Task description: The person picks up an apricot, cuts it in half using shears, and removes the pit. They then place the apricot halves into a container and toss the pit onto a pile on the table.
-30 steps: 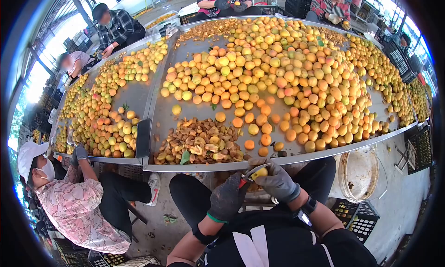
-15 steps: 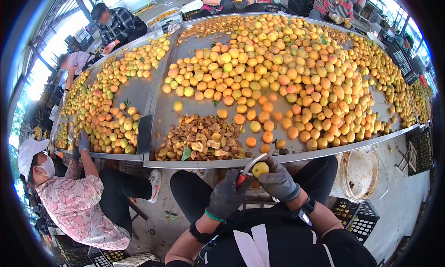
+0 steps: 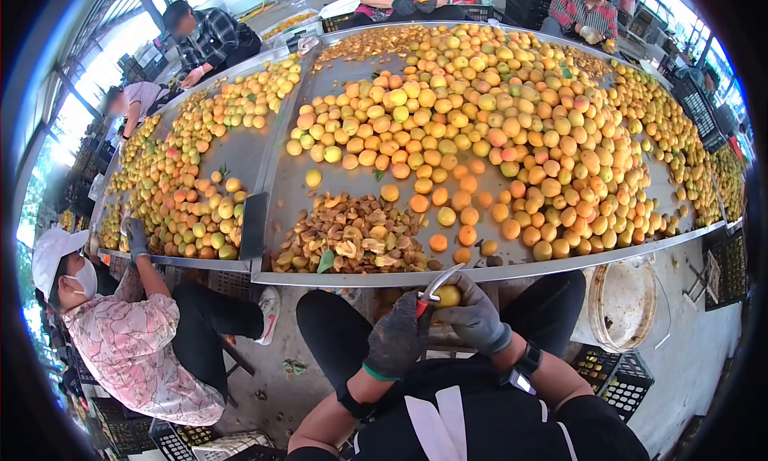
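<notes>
My left hand (image 3: 395,338), in a dark grey work glove, is closed around a red-handled tool with a curved metal blade (image 3: 439,279). Its exact kind is hard to make out. My right hand (image 3: 478,317), gloved in grey, grips a yellow apricot (image 3: 449,295) right against the blade, its fingers covering part of the fruit. Both hands are together over my lap, just below the table's metal edge (image 3: 360,279). Beyond them on the table lies a heap of split apricot pieces (image 3: 352,235), with whole apricots (image 3: 480,117) piled behind and to the right.
A dirty white bucket (image 3: 624,305) stands at my right, near black crates (image 3: 628,385). To my left sits a co-worker in a pink patterned shirt (image 3: 144,353), handling fruit. Other people work around the table's far sides. A metal divider (image 3: 276,157) splits the tabletop.
The apricot has turned in my right hand, and the fingers now cover more of it. The curved blade has shifted slightly against the fruit. The camera view has moved a little.
</notes>
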